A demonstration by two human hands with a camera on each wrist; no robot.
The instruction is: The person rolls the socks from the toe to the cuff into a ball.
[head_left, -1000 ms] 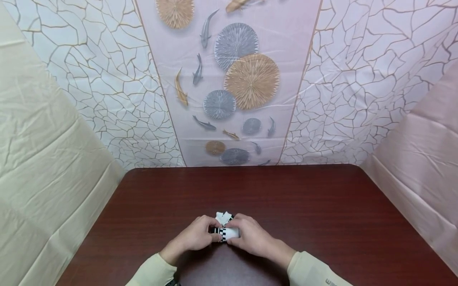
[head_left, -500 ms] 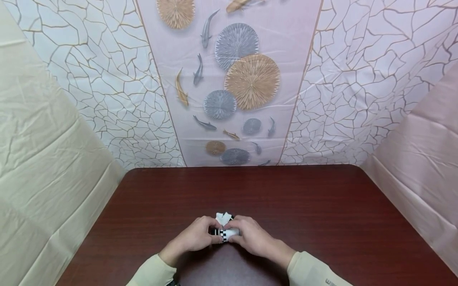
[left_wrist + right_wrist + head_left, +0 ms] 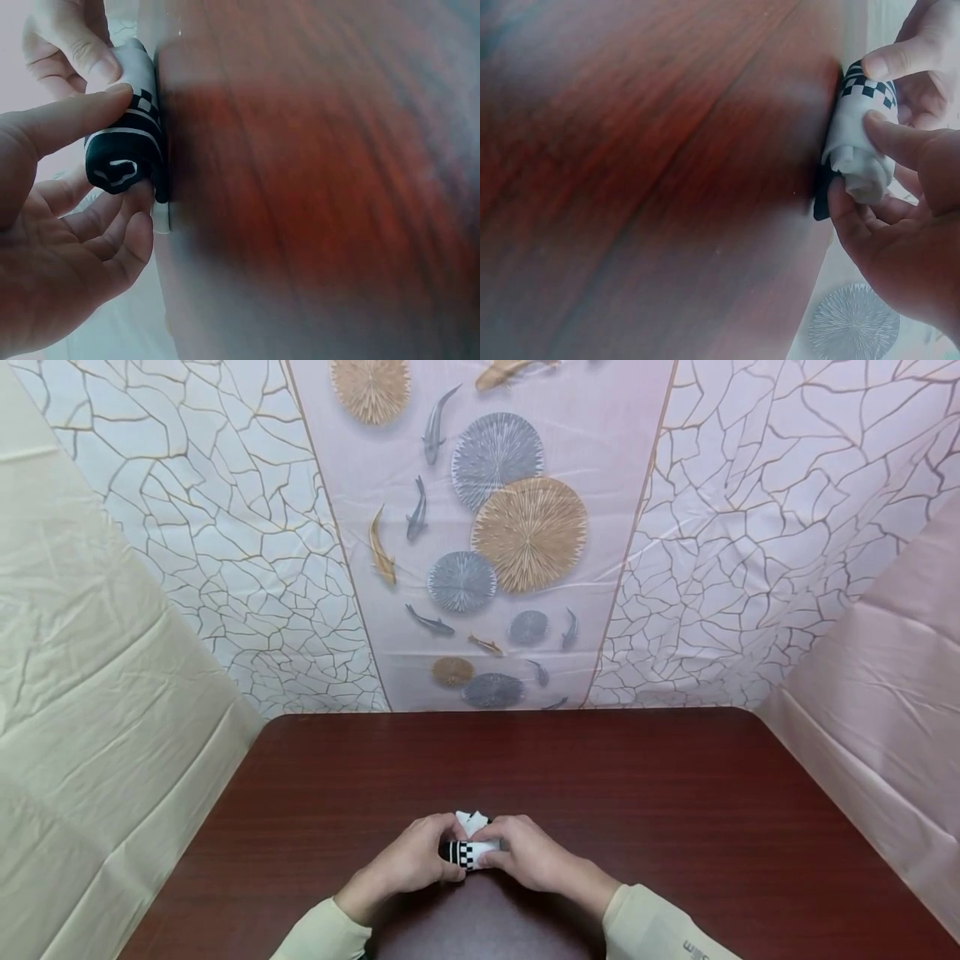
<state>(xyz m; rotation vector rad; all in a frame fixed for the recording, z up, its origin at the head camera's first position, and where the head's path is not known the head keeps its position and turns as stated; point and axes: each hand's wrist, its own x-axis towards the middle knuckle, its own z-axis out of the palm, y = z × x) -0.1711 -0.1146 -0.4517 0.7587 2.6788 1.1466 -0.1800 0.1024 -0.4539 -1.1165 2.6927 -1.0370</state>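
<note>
1. Where the left sleeve [image 3: 326, 933] ends, the left hand [image 3: 412, 857] pinches the black, white-striped end [image 3: 454, 853] of a rolled sock [image 3: 472, 857], as the cloth appears to be, thumb on the near side and fingers on the far side. A light hold here should spare the open coil [image 3: 114, 182] from being crushed.
2. Between the hands, the roll lies crosswise near the front of the wooden table [image 3: 480, 760], its checkered band [image 3: 466, 855] showing. Just beyond it, a flat white flap [image 3: 471, 822] is not yet rolled in. Rolling well probably means turning both ends equally, so that the edges line up and the flap feeds in straight.
3. On the right, the right hand [image 3: 531, 853] pinches the white end [image 3: 849, 127], thumb near and fingers far, the right sleeve [image 3: 652, 927] behind it. Cloth bulges loosely from this end; tucking it in would likely give a tighter bundle.
</note>
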